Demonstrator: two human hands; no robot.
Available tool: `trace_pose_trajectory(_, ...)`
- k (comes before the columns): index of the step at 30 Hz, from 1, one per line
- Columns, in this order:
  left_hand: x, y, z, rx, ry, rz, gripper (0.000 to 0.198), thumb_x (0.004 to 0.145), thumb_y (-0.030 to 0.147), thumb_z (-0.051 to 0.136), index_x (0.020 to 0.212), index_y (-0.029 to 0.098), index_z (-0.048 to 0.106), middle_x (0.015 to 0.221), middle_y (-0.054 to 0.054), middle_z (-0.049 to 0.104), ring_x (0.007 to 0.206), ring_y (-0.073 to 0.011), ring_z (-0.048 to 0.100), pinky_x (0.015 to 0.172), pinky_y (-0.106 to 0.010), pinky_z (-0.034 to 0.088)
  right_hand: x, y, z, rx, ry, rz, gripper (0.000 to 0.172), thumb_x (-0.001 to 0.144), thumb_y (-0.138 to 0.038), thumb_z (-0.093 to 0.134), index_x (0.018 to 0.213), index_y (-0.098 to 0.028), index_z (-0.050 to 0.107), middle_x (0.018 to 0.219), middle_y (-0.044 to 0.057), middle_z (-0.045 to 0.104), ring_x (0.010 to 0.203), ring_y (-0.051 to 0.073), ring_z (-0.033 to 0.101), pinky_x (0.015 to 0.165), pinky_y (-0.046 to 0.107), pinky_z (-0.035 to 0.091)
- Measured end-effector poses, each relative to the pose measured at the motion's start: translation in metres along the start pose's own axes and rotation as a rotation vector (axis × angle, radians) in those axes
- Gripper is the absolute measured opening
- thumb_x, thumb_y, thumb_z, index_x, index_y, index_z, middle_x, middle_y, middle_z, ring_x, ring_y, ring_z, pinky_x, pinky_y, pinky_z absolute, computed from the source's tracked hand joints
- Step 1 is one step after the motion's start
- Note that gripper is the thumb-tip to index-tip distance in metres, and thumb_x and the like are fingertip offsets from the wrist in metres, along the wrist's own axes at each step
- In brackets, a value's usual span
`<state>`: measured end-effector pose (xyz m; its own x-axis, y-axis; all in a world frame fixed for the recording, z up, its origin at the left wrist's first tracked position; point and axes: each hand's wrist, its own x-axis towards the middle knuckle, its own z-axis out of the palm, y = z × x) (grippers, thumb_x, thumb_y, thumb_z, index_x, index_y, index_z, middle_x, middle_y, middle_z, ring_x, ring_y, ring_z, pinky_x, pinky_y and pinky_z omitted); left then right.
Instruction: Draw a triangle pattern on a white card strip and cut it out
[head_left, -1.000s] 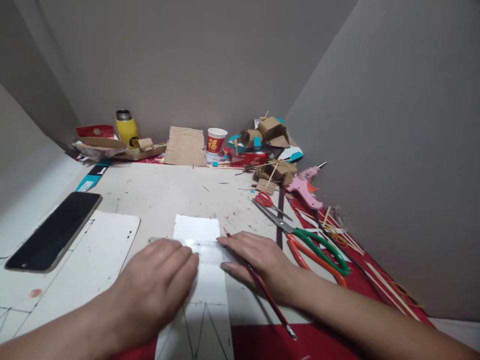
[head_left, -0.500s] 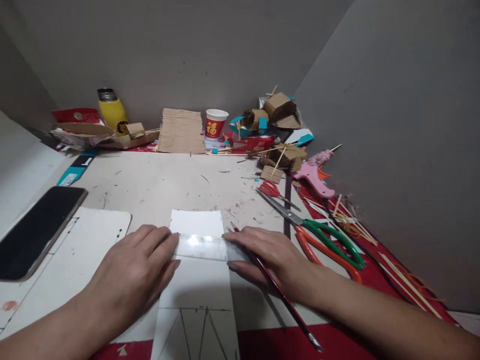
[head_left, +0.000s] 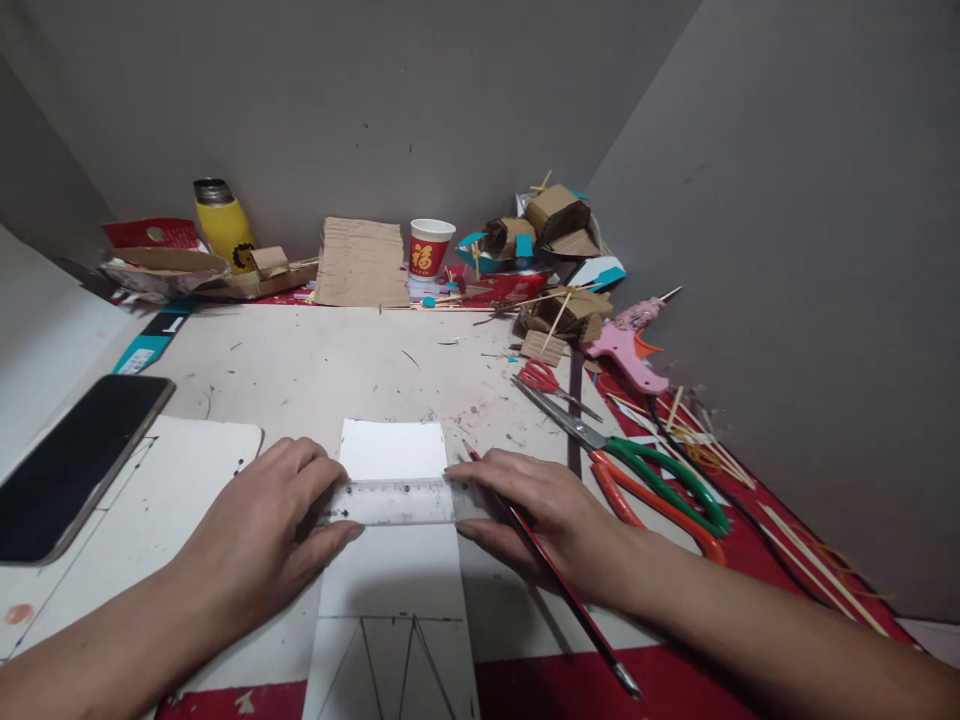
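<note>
A clear plastic ruler (head_left: 401, 503) lies crosswise over a long white strip of card (head_left: 394, 570). Its left end is gripped between the thumb and fingers of my left hand (head_left: 274, 520). My right hand (head_left: 540, 515) pinches the other end, and a dark red pencil (head_left: 566, 590) is tucked under those same fingers, its point up by the fingertips and its butt toward me. Pencil lines forming narrow triangles mark the near part of the card, below a straight cross line.
Large scissors (head_left: 645, 480) with green and orange handles and small red scissors (head_left: 540, 376) lie at right, near a pink glue gun (head_left: 630, 345). A phone (head_left: 75, 465) rests at left on marked card. Behind stand a yellow bottle (head_left: 223, 225), corrugated cardboard (head_left: 361, 262) and a paper cup (head_left: 430, 250).
The ruler has tilted flatter, so its markings show instead of glare, and sits slightly nearer me. My left fingers have shifted a little left; my right hand is nearly unmoved.
</note>
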<state>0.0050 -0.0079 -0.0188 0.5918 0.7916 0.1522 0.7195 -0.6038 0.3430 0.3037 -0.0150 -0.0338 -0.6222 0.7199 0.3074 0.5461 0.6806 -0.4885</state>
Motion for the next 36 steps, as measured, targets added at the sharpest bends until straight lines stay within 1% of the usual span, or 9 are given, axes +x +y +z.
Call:
trace_pose_trajectory(8,-0.007,-0.003,0.003,0.051,0.083,0.144,0.019,0.098,0.034,0.054,0.111,0.020,0.054,0.099,-0.009,0.062,0.084,-0.0252,0.060,0.066,-0.037,0.050,0.001,-0.004,-0.009,0.043,-0.021,0.010,0.031,0.093,-0.027,0.065,0.122,-0.014,0.061,0.086,0.008,0.067,0.073,0.019,0.062,0.060,0.030,0.050)
trace_pose_trajectory(11,-0.010,-0.002,0.003,-0.030,0.088,0.122,0.012,0.098,0.032,0.054,0.102,0.021,0.053,0.090,-0.004,0.060,0.077,-0.0205,0.059,0.061,-0.032,0.046,0.001,-0.008,-0.015,0.127,0.030,0.043,0.028,0.091,-0.023,0.067,0.118,-0.019,0.064,0.084,0.006,0.068,0.070,0.017,0.063,0.059,0.029,0.051)
trace_pose_trajectory(17,-0.008,0.002,0.002,-0.236,0.152,0.124,0.008,0.098,0.029,0.056,0.095,0.022,0.055,0.072,0.004,0.058,0.060,-0.0125,0.053,0.055,-0.025,0.040,-0.006,-0.017,-0.028,0.345,0.250,0.368,0.014,0.083,-0.024,0.073,0.097,-0.024,0.075,0.086,0.005,0.076,0.073,0.019,0.072,0.063,0.027,0.058)
trace_pose_trajectory(20,-0.006,0.006,-0.001,-0.408,0.071,0.073,0.018,0.100,0.026,0.049,0.088,0.021,0.062,0.071,0.003,0.063,0.061,-0.0108,0.057,0.058,-0.022,0.042,-0.006,-0.019,-0.028,0.448,0.323,0.439,0.005,0.082,-0.026,0.077,0.085,-0.023,0.074,0.073,0.002,0.074,0.061,0.014,0.069,0.055,0.021,0.056)
trace_pose_trajectory(24,-0.004,0.012,-0.007,-0.656,-0.041,-0.065,0.033,0.101,0.031,0.045,0.075,0.019,0.061,0.064,0.002,0.059,0.059,-0.0104,0.053,0.056,-0.021,0.040,-0.002,-0.021,-0.023,0.841,0.372,0.489,0.012,0.085,-0.031,0.076,0.083,-0.021,0.071,0.061,0.000,0.069,0.045,0.011,0.062,0.044,0.019,0.052)
trace_pose_trajectory(28,-0.002,0.021,-0.013,-1.099,-0.143,-0.295,0.036,0.099,0.041,0.051,0.073,0.018,0.059,0.067,0.002,0.057,0.062,-0.0098,0.051,0.058,-0.020,0.039,-0.001,-0.021,-0.024,1.128,0.344,0.368,0.030,0.085,-0.047,0.075,0.106,-0.026,0.071,0.098,0.009,0.077,0.072,0.020,0.073,0.057,0.028,0.061)
trace_pose_trajectory(31,-0.002,0.031,-0.011,-1.487,-0.095,-0.425,0.032,0.093,0.047,0.063,0.080,0.018,0.059,0.064,0.004,0.057,0.057,-0.0080,0.048,0.054,-0.018,0.035,-0.003,-0.023,-0.020,1.140,0.255,0.253,0.058,0.083,-0.059,0.071,0.134,-0.034,0.057,0.134,0.011,0.064,0.103,0.027,0.071,0.074,0.038,0.063)
trace_pose_trajectory(34,-0.006,0.046,0.001,-1.711,-0.109,-0.412,0.034,0.087,0.050,0.071,0.088,0.019,0.058,0.067,0.001,0.064,0.055,-0.0080,0.049,0.056,-0.019,0.036,-0.007,-0.030,-0.012,1.056,0.114,0.203,0.068,0.081,-0.043,0.081,0.142,-0.039,0.051,0.142,0.010,0.060,0.117,0.028,0.066,0.093,0.039,0.057)
trace_pose_trajectory(36,-0.010,0.055,0.014,-1.795,-0.234,-0.393,0.037,0.087,0.052,0.070,0.088,0.018,0.056,0.071,-0.001,0.064,0.061,-0.0096,0.053,0.061,-0.021,0.038,-0.011,-0.037,-0.007,0.911,-0.028,0.175,0.077,0.081,-0.030,0.081,0.148,-0.039,0.044,0.147,0.010,0.056,0.129,0.028,0.058,0.104,0.039,0.050)
